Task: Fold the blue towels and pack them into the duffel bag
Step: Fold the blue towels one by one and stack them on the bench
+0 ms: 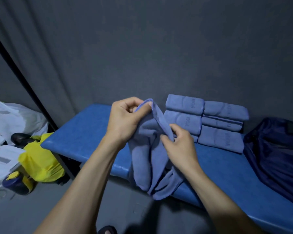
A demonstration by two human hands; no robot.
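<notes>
The left hand (125, 118) is raised above the blue padded bench (85, 130) and pinches the top hem of a loose blue towel (149, 159) between thumb and curled fingers. The right hand (179, 146) is lower and just beside it, and its fingers and thumb grip the same hem where it runs down. The towel hangs from both hands in long folds, and its lower end falls past the front edge of the bench. Behind the hands, folded blue towels (208, 122) stand in two stacks against the grey wall. The dark navy duffel bag (276, 157) lies on the bench at the right, near the stacks.
</notes>
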